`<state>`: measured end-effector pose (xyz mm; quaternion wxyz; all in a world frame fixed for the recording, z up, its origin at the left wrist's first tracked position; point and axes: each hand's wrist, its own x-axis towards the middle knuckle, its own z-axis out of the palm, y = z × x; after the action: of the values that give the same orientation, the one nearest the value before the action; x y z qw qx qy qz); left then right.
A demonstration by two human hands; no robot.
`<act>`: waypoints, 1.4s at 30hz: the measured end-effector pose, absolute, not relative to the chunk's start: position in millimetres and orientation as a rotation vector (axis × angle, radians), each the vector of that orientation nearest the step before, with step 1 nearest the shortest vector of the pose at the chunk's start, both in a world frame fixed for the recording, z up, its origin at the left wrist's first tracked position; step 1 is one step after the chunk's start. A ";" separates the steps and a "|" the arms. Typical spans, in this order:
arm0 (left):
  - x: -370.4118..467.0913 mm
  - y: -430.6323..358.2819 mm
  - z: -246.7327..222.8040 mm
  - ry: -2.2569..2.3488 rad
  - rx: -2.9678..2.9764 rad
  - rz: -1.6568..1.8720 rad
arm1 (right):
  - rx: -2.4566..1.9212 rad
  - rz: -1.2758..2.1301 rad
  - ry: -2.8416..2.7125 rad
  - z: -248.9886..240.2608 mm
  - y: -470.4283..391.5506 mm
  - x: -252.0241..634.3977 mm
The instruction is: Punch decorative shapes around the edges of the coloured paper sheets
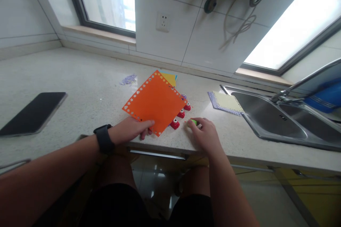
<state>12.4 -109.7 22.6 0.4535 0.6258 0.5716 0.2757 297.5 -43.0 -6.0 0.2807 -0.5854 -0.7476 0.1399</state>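
Observation:
An orange sheet of paper (156, 103), with small shapes cut out along its edges, is tilted above the counter. My left hand (137, 127) is closed on its near edge, thumb on top and fingers underneath. My right hand (205, 131) is closed around a small green craft punch (194, 122) at the counter, mostly hidden by the fingers. Between the paper and that hand stand several red craft punches (175, 123), with a purple punch (183, 96) behind them. The sheet partly covers this row. Yellow and blue paper (170, 78) shows from beneath its far corner.
A pile of purple paper bits (129, 79) lies at the back left. A dark tablet-like slab (33, 113) rests farther left. To the right, punched cream and purple sheets (226, 102) overlap the rim of a steel sink (266, 113). A wall rises behind the counter.

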 end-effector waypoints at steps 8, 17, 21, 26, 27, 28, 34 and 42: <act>10.7 -111.3 18.0 1.305 1.513 0.660 | -1.613 0.311 -1.938 -9.6 -38.7 300.3; 8.5 -106.9 13.2 0.854 1.555 0.760 | -1.308 0.574 -1.641 -5.4 -49.6 305.7; 6.4 -106.4 10.1 0.756 1.582 0.735 | -1.056 1.004 -1.633 4.5 -65.7 301.4; 5.3 -105.9 10.8 0.703 1.625 0.729 | -1.026 1.254 -1.664 13.3 -78.2 284.2; 5.5 -105.9 11.3 0.693 1.622 0.727 | -1.041 1.279 -1.632 12.7 -78.7 281.5; 5.8 -106.0 12.0 0.681 1.618 0.724 | -1.054 1.305 -1.597 11.5 -78.7 279.5; 8.1 -107.7 17.1 0.680 1.588 0.717 | -1.078 1.415 -1.554 2.2 -74.9 281.0; 7.8 -108.3 16.0 0.788 1.528 0.635 | -0.987 1.456 -1.483 -7.9 -70.3 290.6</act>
<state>7.8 -108.3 16.0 0.6086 0.6616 0.3410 0.2750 290.6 -70.3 -7.9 0.4082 -0.3916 -0.5886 0.5776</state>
